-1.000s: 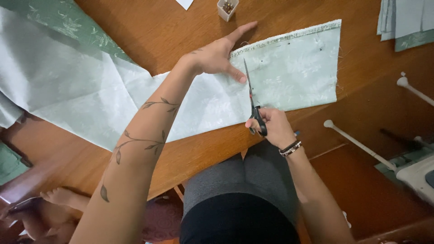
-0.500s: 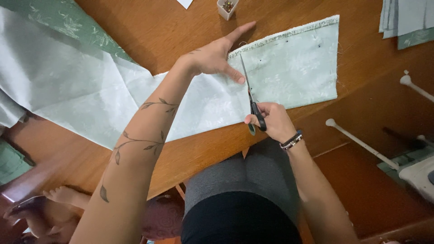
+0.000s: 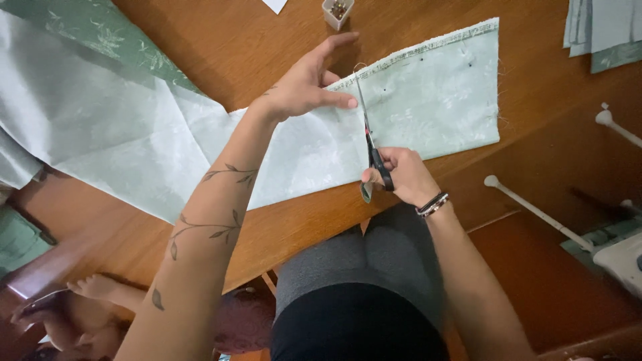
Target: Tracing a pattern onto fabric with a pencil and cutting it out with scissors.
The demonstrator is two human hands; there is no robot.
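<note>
A long piece of pale green patterned fabric (image 3: 435, 100) lies across the wooden table (image 3: 221, 47). My left hand (image 3: 304, 83) rests flat on the cloth, fingers spread, just left of the cut line. My right hand (image 3: 401, 175) grips black-handled scissors (image 3: 370, 137), whose blades point away from me into the fabric and reach nearly to its far frayed edge. A beaded bracelet sits on my right wrist.
A small white box (image 3: 336, 11) of pins stands at the far table edge. Folded green cloth (image 3: 602, 30) lies top right. White rods (image 3: 535, 210) and a white machine corner (image 3: 618, 257) are at right. Another person's bare feet (image 3: 93, 291) show bottom left.
The scissors have advanced farther across the fabric toward its far edge. My left hand has stayed pressed on the cloth.
</note>
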